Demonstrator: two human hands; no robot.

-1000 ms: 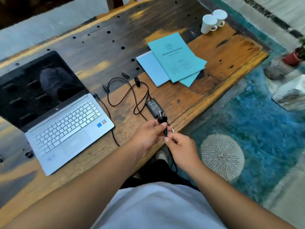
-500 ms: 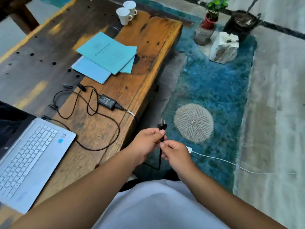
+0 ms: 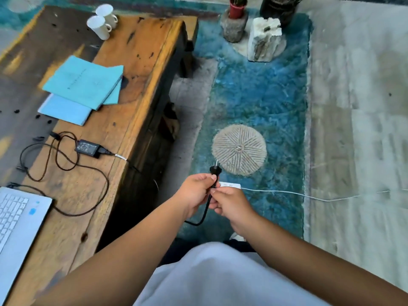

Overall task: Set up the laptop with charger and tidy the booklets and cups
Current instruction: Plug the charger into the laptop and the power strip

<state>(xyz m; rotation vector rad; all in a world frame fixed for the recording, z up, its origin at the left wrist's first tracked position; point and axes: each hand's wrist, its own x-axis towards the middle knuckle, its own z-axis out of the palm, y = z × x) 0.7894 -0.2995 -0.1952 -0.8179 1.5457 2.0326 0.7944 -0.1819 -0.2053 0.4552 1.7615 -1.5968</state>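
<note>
My left hand (image 3: 195, 191) pinches the black charger plug (image 3: 214, 170), prongs pointing up, off the table's right side above the rug. My right hand (image 3: 231, 205) grips the black cable just below the plug. The charger brick (image 3: 87, 147) lies on the wooden table (image 3: 136, 69) with its cord looped toward the silver laptop (image 3: 17, 219) at the left edge. Teal booklets (image 3: 84, 82) lie fanned further back. Two white cups (image 3: 102, 22) stand at the far end.
A white power strip (image 3: 229, 185) with a white cord (image 3: 309, 196) lies on the blue rug (image 3: 265, 100) right behind my hands. A round woven cushion (image 3: 239, 149), a stone block (image 3: 263, 39) and potted plants (image 3: 236, 6) sit beyond.
My view has swung right, away from the laptop toward the floor. Both hands carried the plug off the table edge and out over the rug, near the white power strip.
</note>
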